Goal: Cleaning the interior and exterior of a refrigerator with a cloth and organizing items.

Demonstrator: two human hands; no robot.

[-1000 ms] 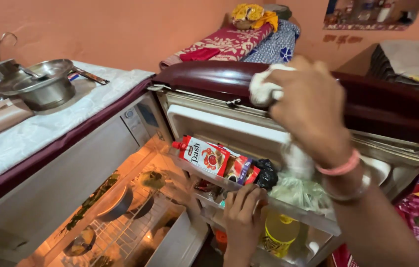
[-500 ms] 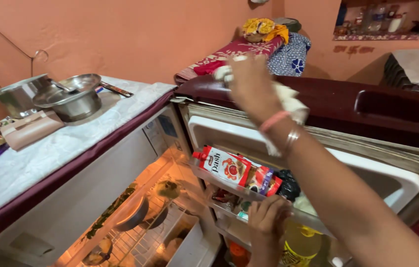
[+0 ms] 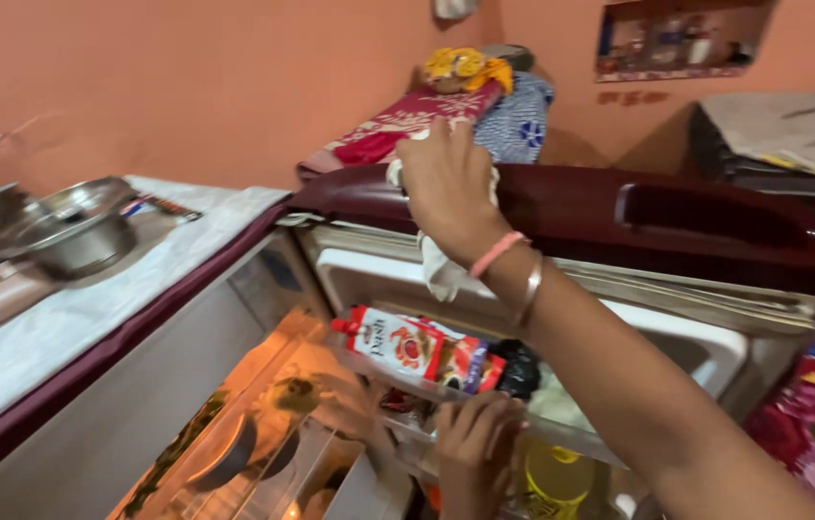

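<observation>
My right hand (image 3: 448, 178) is clenched on a white cloth (image 3: 441, 270), pressed to the top edge of the open fridge door (image 3: 677, 217); the cloth's loose end hangs down over the pale inner liner. My left hand (image 3: 473, 453) is lower, fingers curled over the front rail of the door shelf (image 3: 561, 438), gripping it. On that shelf: a red sauce pouch (image 3: 398, 344), small packets, a black bag (image 3: 521, 366); a yellow bottle (image 3: 554, 477) sits in the rack below. Steel pots (image 3: 75, 231) stand on the covered fridge top to my left. As I judge it, wiping is at the near end of the door's top edge; the dark red stretch toward the handle recess looks untouched, shelves not emptied.
</observation>
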